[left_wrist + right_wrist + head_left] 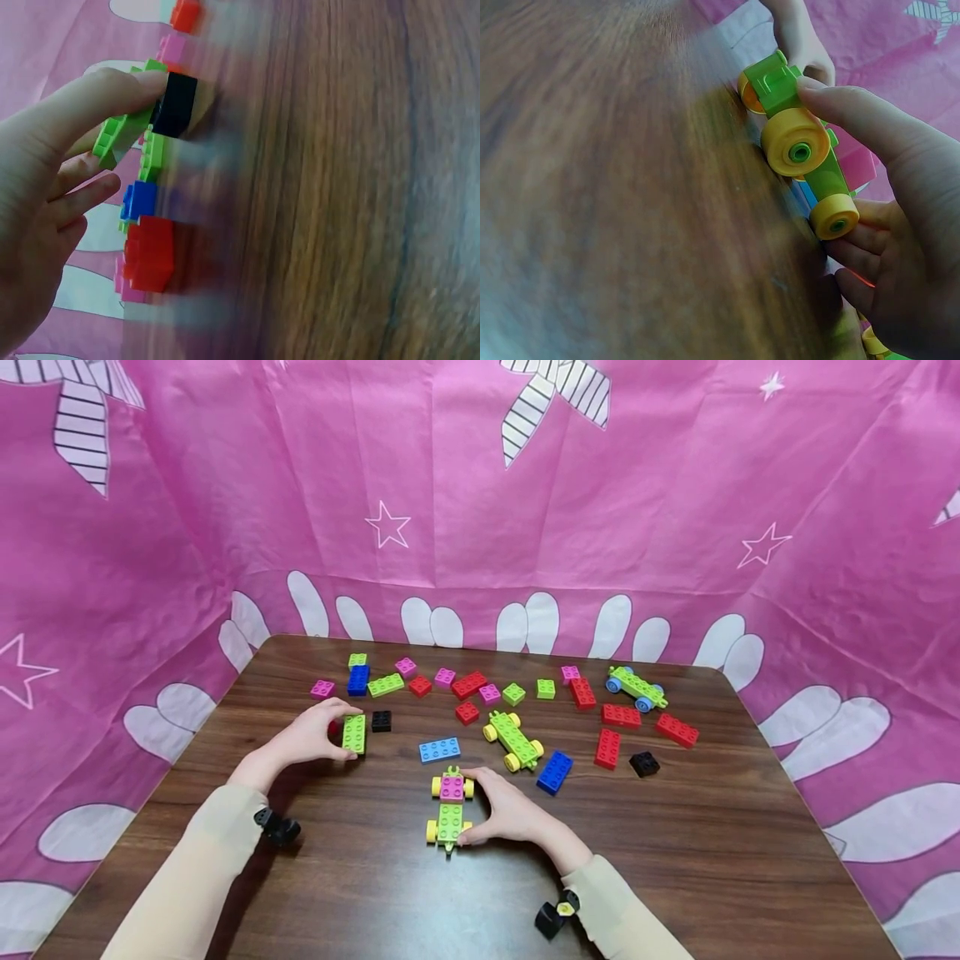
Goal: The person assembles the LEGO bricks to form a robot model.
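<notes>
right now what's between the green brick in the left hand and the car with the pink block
In the head view, only bare tabletop lies between the green brick and the car; the light blue brick sits behind that stretch.

The toy car [450, 822] looks moulded from smooth, hard plastic, and its yellow wheels [781, 136] have a soft sheen. The green brick [354, 735] is plastic too, smooth-sided with round studs on top, like the red brick [620, 716] and the black brick [176, 105]. The table [360, 877] has a dark wood-grain surface, glossy enough to reflect light. The pink curtain [450, 502] is thin, creased cloth with a faint sheen; the sleeves [187, 868] are matt cloth.
</notes>
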Tool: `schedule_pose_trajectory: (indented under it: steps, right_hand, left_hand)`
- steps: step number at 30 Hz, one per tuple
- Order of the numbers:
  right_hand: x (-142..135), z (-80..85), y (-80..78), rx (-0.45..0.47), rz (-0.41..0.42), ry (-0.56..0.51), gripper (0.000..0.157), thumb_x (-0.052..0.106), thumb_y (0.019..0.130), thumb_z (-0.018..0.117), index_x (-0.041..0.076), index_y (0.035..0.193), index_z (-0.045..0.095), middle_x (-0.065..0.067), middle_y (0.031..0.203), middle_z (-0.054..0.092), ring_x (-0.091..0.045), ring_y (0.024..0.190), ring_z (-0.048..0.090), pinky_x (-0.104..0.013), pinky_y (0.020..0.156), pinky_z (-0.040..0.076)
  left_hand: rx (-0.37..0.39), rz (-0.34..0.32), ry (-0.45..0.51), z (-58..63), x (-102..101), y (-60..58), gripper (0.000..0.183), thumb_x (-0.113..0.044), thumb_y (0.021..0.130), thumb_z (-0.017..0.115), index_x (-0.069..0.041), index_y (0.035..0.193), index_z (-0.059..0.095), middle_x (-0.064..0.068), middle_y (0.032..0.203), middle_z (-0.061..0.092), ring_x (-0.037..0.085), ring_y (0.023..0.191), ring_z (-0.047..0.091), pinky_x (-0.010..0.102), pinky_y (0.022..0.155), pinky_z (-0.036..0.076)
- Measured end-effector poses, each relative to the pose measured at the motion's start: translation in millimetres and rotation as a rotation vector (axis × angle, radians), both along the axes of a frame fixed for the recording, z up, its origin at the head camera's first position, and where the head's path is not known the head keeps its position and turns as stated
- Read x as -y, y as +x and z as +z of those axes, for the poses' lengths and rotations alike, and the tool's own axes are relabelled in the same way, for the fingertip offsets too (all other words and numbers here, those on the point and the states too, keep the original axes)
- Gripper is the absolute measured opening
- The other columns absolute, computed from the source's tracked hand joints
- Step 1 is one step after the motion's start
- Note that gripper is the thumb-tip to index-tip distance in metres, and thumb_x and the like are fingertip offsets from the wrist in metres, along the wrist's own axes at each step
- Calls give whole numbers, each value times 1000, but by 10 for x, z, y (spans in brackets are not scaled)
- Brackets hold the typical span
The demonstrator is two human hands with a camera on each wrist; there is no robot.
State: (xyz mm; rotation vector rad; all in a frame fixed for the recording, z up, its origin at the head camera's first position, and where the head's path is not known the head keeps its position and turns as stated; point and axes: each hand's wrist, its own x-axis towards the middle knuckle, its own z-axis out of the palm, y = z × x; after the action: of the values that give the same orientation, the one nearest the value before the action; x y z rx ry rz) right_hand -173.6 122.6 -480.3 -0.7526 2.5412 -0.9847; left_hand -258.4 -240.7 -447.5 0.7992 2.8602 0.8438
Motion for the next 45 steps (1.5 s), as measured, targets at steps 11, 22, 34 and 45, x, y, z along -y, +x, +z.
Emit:
schedule_pose_trajectory:
  steps: [11, 22, 34, 45]
  right_hand:
    - [0, -8, -17, -5, 1, -1, 98, 50, 68, 83, 13, 146, 37, -6, 145, 44, -22, 136, 39, -46, 111, 35]
    - [-3, -31, -17, -12, 2, -6, 98, 49, 68, 83, 12, 146, 38, -6, 144, 45, -22, 135, 40, -46, 110, 35]
    - [-5, -41, -24, -19, 5, -14, 97, 49, 68, 83, 11, 145, 38, -6, 143, 46, -22, 133, 42, -47, 109, 37]
    - [-8, -31, -18, -14, 7, -16, 96, 50, 68, 82, 10, 144, 39, -6, 143, 46, -22, 133, 42, -46, 108, 38]
  left_hand:
    - [-79, -55, 63, 71, -256, 123, 66, -26, 67, 87, -1, 122, 61, 17, 121, 58, 32, 113, 53, 54, 99, 43]
    - [-32, -108, 55, 162, -672, 315, 66, -26, 69, 86, -7, 127, 60, 12, 127, 56, 30, 119, 50, 53, 101, 43]
    - [-11, -237, 60, 106, -1016, 469, 67, -32, 71, 85, -7, 128, 59, 6, 124, 57, 25, 119, 51, 49, 100, 45]
    - [-22, -291, 82, -1, -1205, 560, 66, -39, 72, 84, -10, 127, 59, 4, 126, 57, 22, 119, 50, 46, 101, 45]
